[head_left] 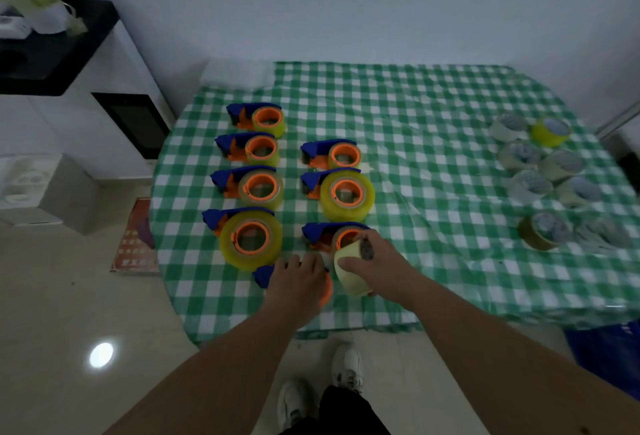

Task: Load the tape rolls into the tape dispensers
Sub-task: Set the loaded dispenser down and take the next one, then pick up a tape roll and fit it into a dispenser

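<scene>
- Our left hand [296, 278] lies with its fingers relaxed on a blue and orange dispenser [265, 275] at the table's [433, 192] near edge.
- Our right hand [377, 261] curls its fingers round a pale yellow tape roll [349, 277] just beside it.
- Loaded dispensers [251, 188] stand behind; spare rolls [547, 168] lie far right.

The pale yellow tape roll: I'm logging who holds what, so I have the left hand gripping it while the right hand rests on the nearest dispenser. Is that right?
The hands are swapped. In the head view the right hand grips the pale yellow tape roll, and the left hand rests on the nearest dispenser.
</scene>
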